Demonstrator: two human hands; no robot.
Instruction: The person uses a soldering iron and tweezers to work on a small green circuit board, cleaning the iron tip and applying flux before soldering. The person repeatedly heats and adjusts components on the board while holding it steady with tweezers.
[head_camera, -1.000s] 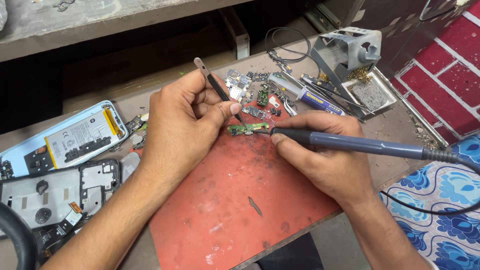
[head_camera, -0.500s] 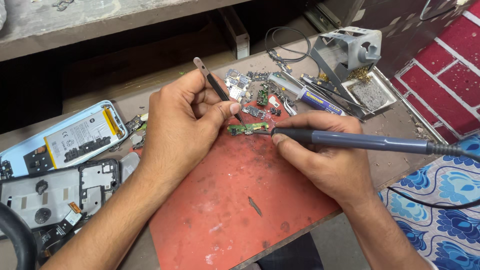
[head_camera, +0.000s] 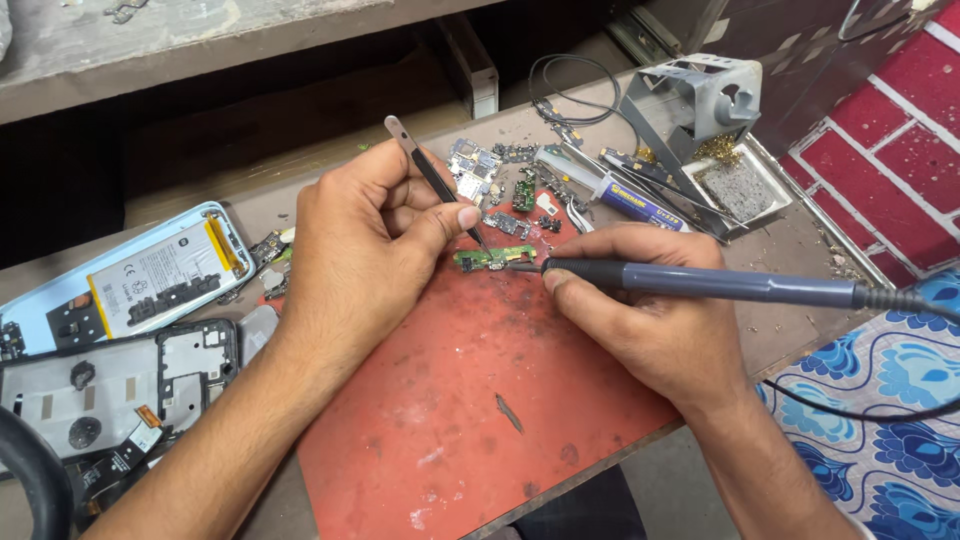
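A small green circuit board (head_camera: 488, 259) lies on a red work mat (head_camera: 470, 420). My left hand (head_camera: 365, 235) grips black tweezers (head_camera: 425, 165) whose tips press down on the board. My right hand (head_camera: 650, 320) holds a grey soldering iron (head_camera: 720, 284) like a pen, its tip touching the board's right end. The iron's black cable (head_camera: 860, 410) trails off to the right.
An opened light-blue phone with its battery (head_camera: 150, 275) and a black phone frame (head_camera: 110, 385) lie at the left. Several small boards and parts (head_camera: 510, 185) sit behind the mat. A metal iron stand with sponge tray (head_camera: 715, 130) is at the back right. A blue patterned cloth (head_camera: 880, 440) lies at the lower right.
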